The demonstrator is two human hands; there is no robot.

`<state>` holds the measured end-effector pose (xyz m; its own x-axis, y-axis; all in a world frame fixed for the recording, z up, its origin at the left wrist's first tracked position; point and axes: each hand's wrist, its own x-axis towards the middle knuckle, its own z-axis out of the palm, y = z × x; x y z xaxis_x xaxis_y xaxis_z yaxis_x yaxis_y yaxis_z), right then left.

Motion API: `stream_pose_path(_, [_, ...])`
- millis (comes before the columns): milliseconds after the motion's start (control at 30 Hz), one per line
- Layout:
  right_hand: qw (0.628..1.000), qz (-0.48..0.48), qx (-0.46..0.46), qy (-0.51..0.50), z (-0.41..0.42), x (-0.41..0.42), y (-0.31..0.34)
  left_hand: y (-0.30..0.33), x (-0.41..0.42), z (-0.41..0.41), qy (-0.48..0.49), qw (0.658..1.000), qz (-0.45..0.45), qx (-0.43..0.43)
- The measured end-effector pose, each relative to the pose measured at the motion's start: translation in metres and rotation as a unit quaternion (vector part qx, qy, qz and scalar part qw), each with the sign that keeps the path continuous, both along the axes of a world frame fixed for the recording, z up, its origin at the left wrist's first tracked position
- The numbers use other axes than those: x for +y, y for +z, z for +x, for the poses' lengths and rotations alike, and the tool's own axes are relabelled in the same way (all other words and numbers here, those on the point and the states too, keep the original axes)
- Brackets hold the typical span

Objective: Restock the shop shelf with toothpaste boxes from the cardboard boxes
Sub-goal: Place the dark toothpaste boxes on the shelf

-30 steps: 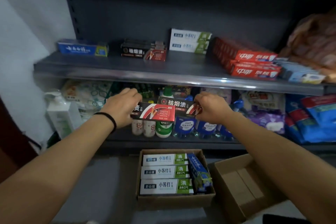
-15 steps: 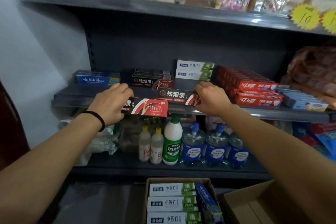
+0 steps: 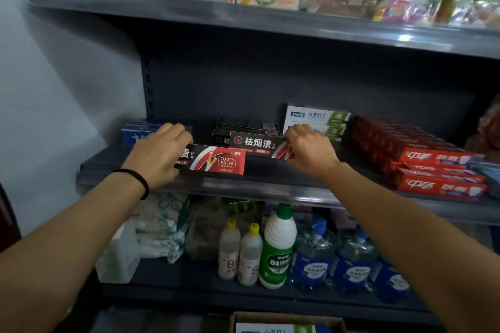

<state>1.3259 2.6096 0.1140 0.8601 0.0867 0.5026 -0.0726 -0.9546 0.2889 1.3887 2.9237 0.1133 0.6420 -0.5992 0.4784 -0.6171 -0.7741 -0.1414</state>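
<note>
Gripping one black-and-red toothpaste box over the middle shelf, the left hand is curling its fingers around it; the right hand is pinching a second box further back, before stacked boxes.

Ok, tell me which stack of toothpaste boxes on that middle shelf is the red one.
The red stack at the right end, front boxes white-lettered; the others are blue, black and white-green.
</note>
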Motion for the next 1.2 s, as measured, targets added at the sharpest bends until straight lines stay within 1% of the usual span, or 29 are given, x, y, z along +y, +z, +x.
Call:
stream_pose_path(233, [0.999,0.005,0.034,0.011,0.053,0.004,-0.021,-0.013,0.006,0.045,0.011,1.000,-0.016,0.008])
stream_pose_path(500, [0.998,0.030,0.058,0.008,0.080,0.003,-0.035,-0.028,0.003,0.071,-0.004,1.000,-0.024,0.003])
stream_pose_path(700, [0.995,0.051,0.085,0.009,0.090,0.000,-0.032,-0.030,-0.008,0.079,-0.009,1.000,-0.025,-0.001])
stream_pose_path(833, [0.993,0.062,0.098,0.027,0.091,-0.004,-0.029,-0.030,-0.012,0.080,-0.007,1.000,-0.021,0.001])
stream_pose_path(967, [0.990,0.057,0.122,0.040,0.088,-0.006,-0.021,-0.027,-0.014,0.078,0.006,1.000,-0.015,0.008])
stream_pose_path(1200, [0.991,0.053,0.120,0.035,0.092,-0.004,-0.020,-0.025,-0.017,0.076,0.012,1.000,-0.019,0.016])
